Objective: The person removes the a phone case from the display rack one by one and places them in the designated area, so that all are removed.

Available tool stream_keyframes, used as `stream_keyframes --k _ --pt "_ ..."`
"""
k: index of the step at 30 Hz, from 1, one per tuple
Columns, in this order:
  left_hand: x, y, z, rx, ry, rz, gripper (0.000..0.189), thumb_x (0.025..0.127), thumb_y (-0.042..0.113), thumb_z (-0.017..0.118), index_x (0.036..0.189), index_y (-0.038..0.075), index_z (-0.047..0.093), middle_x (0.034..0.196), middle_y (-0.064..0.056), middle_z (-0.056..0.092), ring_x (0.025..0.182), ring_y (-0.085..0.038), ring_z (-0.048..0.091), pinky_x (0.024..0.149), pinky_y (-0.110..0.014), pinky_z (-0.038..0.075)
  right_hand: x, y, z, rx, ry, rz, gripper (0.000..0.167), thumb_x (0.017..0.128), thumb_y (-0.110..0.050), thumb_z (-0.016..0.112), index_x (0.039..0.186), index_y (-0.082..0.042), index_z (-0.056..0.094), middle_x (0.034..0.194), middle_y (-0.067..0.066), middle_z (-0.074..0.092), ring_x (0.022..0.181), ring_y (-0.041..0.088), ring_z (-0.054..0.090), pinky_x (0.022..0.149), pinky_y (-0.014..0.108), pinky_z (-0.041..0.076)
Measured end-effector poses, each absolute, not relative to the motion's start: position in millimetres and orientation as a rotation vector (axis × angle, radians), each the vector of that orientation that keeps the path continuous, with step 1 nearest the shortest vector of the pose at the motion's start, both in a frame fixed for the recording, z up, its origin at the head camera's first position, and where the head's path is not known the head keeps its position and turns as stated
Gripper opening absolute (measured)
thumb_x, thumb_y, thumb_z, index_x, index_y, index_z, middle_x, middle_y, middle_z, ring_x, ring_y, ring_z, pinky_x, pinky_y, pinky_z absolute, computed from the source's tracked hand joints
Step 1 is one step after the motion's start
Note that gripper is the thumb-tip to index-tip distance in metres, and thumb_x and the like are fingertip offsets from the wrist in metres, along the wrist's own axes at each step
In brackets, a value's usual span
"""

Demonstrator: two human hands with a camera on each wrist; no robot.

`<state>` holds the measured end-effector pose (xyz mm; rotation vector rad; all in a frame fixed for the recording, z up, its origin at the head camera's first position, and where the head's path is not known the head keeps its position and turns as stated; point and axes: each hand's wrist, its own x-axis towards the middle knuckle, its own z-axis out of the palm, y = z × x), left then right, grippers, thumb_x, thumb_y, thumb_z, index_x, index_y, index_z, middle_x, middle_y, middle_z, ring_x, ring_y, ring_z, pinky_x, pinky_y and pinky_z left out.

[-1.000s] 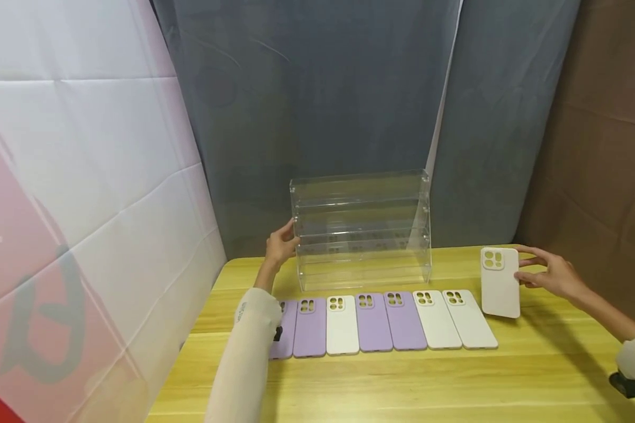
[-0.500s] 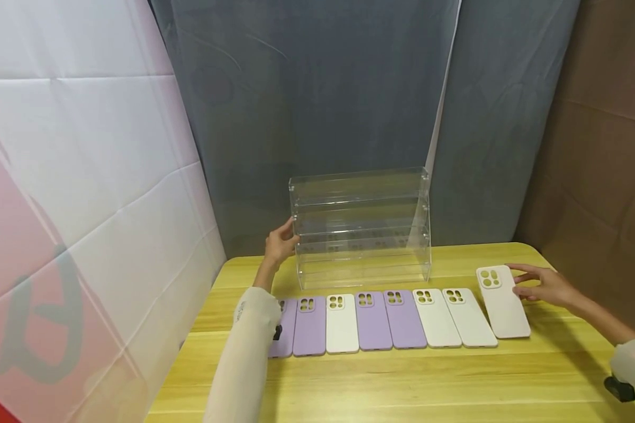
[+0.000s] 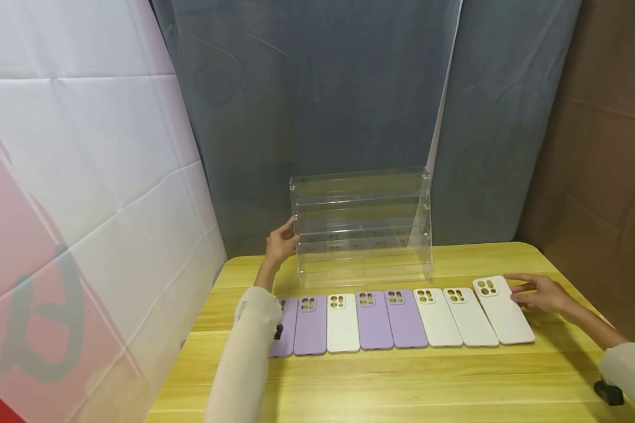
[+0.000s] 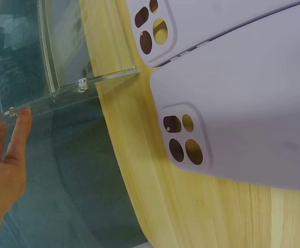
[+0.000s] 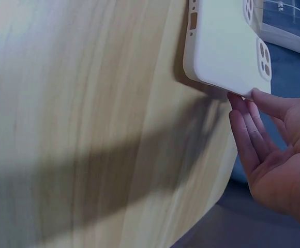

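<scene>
My right hand (image 3: 544, 295) pinches the upper right edge of a white phone case (image 3: 508, 317), thumb and fingertips at its side. This case is at the right end of a row, tilted, its lower end close to the table. In the right wrist view, the held case (image 5: 225, 57) has its side edge between thumb and fingers. At the rack's left side panel, my left hand (image 3: 280, 247) holds the clear acrylic display rack (image 3: 360, 201), thumb against the panel. Nearest that forearm are purple phone cases (image 3: 310, 332), the leftmost partly hidden by the sleeve.
Several more phone cases lie side by side in front of the rack, including a white case (image 3: 343, 329) between purple ones and a white case (image 3: 473, 323) beside the held one. Grey cloth (image 3: 349, 88) hangs behind the wooden table (image 3: 381, 388).
My right hand has lowered the white phone case toward the table, tilting it alongside the last case in the row. My left hand stays at the rack.
</scene>
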<state>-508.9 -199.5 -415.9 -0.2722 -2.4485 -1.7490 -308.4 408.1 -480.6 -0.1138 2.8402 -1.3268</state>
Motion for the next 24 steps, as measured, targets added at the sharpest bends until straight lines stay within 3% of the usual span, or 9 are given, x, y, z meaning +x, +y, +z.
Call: stream_keyframes --k 12,24 --pt "-508.4 -198.7 -415.2 -0.274 -2.443 -1.769 0.062 0.101 0.006 0.063 0.158 0.024 0.045 0.152 -0.019 0.053 0.127 -0.037 0.062 0.093 -0.045 0.062 -302.9 410.3 -492.6 -0.04 2.807 -1.322 0.068 0.096 -0.016 0.075 0.145 0.018 0.042 0.121 0.037 0.067 0.083 0.01 0.074 0.067 0.03 0.065" --pt "-509.5 -203.9 -415.7 -0.248 -2.449 -1.768 0.062 0.102 0.006 0.063 0.158 0.025 0.044 0.15 -0.02 0.055 0.127 -0.037 0.062 0.095 -0.048 0.061 -299.0 409.0 -500.8 -0.028 2.798 -1.445 0.066 0.096 -0.016 0.076 0.144 0.018 0.046 0.118 0.03 0.072 0.082 0.011 0.076 0.068 0.031 0.066"
